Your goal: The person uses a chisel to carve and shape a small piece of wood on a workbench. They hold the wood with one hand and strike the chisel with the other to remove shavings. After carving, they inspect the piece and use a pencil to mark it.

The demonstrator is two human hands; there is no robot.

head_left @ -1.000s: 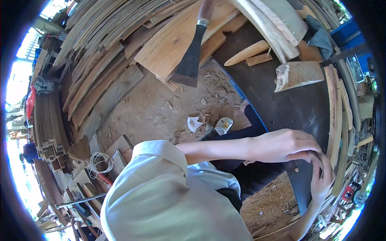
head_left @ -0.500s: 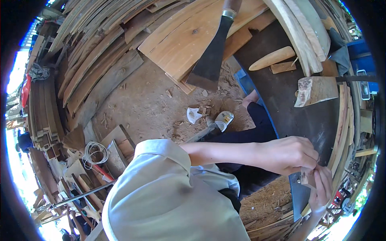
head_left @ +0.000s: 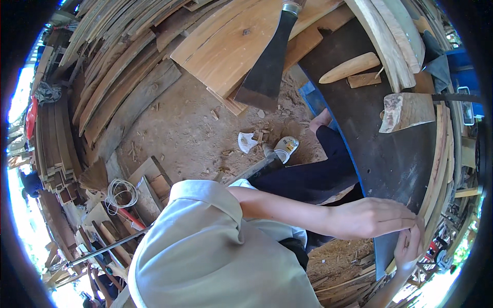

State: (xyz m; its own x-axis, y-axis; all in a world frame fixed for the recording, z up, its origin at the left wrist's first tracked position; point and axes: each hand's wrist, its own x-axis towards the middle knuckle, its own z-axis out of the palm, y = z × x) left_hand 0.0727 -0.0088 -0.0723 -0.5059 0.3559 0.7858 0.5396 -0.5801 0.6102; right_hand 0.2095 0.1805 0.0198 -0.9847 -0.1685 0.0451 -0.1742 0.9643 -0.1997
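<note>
Both hands meet at the right, beside the dark bench. My left hand (head_left: 372, 218) comes across from the left, with its fingers pressed together and bent over the fingers of my right hand. My right hand (head_left: 410, 245) reaches up from the lower right, its fingers curled under the left one. The small wooden piece between the hands is now covered by my left hand. Past the hands, on the dark bench top (head_left: 375, 149), lies a rough wooden block (head_left: 408, 110). A pointed wooden piece (head_left: 349, 68) and a small offcut (head_left: 363, 80) lie farther back.
A broad black blade (head_left: 267, 61) with a metal collar hangs across the top, over a wide plank (head_left: 221, 51). Stacked boards (head_left: 118, 66) line the left, near coiled white cord (head_left: 122, 193). A clog-style shoe (head_left: 286, 149) rests on the sandy floor (head_left: 179, 128).
My left hand has moved down a little and loosened from a fist to a longer, bent shape, covering the small wooden piece seen before. The right hand stays nearly in place.
</note>
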